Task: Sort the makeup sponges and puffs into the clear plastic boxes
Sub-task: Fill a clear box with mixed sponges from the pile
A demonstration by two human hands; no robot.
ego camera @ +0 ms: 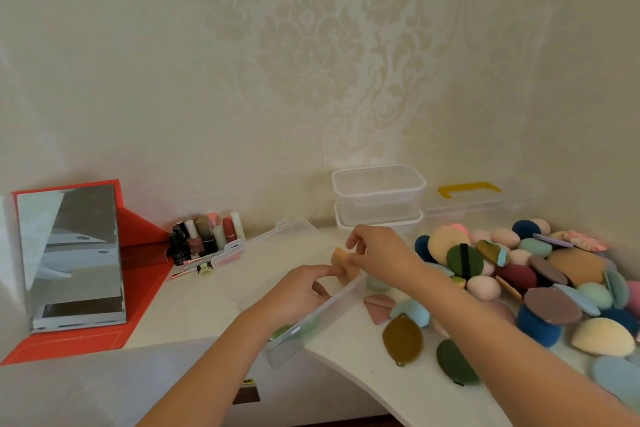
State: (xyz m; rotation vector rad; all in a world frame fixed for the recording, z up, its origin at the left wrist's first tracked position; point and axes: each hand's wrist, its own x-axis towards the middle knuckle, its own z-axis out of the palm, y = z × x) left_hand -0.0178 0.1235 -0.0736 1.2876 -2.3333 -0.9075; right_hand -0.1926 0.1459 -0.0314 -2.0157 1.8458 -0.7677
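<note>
Orange sponge between right fingers

No text or label can be read.

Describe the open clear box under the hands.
The clear plastic box is shallow, rectangular, transparent, its lid lying open behind it. It sits aslant on the white table, near end jutting past the edge. Something green shows inside. The left hand hovers over it; the right hand pinches a peach sponge above it.

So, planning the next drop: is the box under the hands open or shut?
Open: the clear box has its lid swung back toward the cosmetics.
</note>
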